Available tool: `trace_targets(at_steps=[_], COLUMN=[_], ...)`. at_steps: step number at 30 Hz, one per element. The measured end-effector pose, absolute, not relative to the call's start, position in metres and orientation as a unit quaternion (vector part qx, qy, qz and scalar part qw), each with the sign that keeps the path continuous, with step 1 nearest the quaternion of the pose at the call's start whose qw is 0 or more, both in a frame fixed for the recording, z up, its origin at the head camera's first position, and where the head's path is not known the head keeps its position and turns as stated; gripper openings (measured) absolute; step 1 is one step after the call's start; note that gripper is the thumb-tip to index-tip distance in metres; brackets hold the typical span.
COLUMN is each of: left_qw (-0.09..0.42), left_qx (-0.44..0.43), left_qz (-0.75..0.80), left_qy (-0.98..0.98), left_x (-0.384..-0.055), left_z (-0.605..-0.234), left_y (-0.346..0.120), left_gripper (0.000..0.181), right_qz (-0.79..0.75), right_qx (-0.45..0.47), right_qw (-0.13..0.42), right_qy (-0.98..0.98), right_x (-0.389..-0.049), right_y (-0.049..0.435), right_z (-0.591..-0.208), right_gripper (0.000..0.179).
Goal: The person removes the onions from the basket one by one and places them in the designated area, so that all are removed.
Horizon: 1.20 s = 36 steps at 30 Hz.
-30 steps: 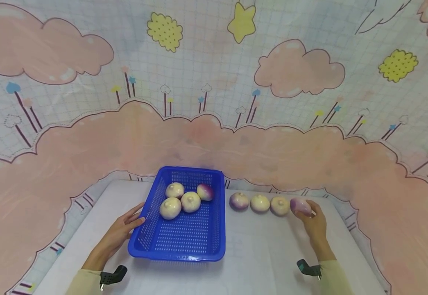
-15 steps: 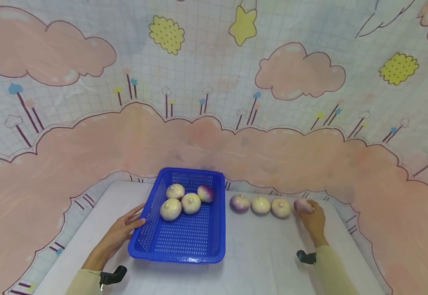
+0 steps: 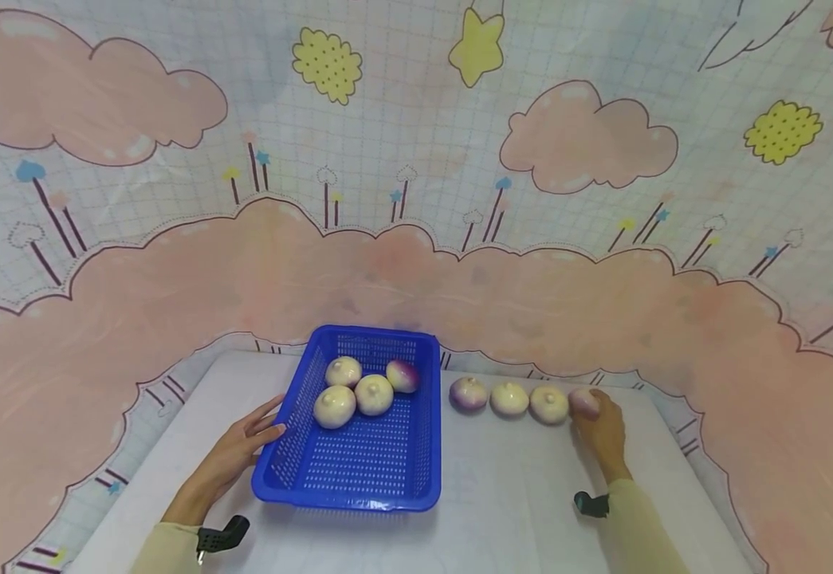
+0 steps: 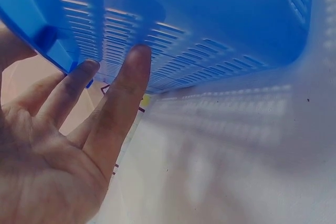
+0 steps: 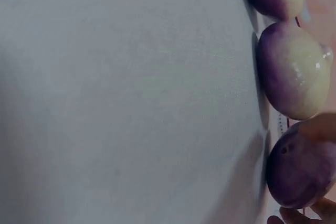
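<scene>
My right hand (image 3: 604,431) grips a purple turnip (image 3: 585,403) at the right end of a short row on the table. In the right wrist view, fingers lie on two sides of that turnip (image 5: 299,169), its purple end showing. Beside it stand a pale turnip (image 3: 548,405), a whitish one (image 3: 509,399) and a purple-and-white turnip (image 3: 469,395). With mostly straight fingers, my left hand (image 3: 225,454) touches the left side of a blue plastic basket (image 3: 359,504). The left wrist view shows those fingers (image 4: 137,64) against its slotted outer wall.
Several turnips (image 3: 334,406) lie in the back part of the basket. A white table (image 3: 509,502) carries everything. Behind it hangs a backdrop (image 3: 416,279) printed with clouds and stars.
The right hand has shifted slightly left with its turnip, turning it, so it now sits close to the row's end. My left hand and the basket stay in place.
</scene>
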<state>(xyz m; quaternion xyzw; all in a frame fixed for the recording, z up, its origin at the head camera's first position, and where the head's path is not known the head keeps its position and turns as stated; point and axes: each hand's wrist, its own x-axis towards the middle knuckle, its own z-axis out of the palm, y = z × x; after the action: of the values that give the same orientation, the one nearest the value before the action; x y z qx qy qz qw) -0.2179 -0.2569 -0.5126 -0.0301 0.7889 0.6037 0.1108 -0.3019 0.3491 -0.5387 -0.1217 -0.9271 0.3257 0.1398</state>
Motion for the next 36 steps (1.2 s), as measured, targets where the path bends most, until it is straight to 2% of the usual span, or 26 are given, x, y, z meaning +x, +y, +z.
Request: trace_targets(at_steps=[12,21,29,36], left_qw=[0.107,0.109,0.109,0.105], left_qx=[-0.026,-0.031,-0.036,-0.023], left_qz=[0.610,0.612,0.609,0.613], left_qy=[0.785,0.783,0.785,0.782], left_x=[-0.216,-0.215,-0.215,-0.214], left_z=[-0.508,-0.509,-0.511,-0.511], left_y=[-0.256,-0.256,-0.254,-0.255], left_gripper=[0.071,0.072,0.073,0.071], right_qz=[0.330,0.348,0.377,0.398], right_qx=[-0.123,-0.144,-0.150,-0.148], right_qw=[0.137,0.112,0.096,0.117], right_qy=[-0.926,-0.919,-0.909,-0.898], right_x=[-0.298,-0.298,-0.292,-0.285], right_y=[0.352,0.354,0.357,0.358], right_z=[-0.542,-0.547,-0.543,-0.536], right_gripper=[0.060,0.077,0.081,0.080])
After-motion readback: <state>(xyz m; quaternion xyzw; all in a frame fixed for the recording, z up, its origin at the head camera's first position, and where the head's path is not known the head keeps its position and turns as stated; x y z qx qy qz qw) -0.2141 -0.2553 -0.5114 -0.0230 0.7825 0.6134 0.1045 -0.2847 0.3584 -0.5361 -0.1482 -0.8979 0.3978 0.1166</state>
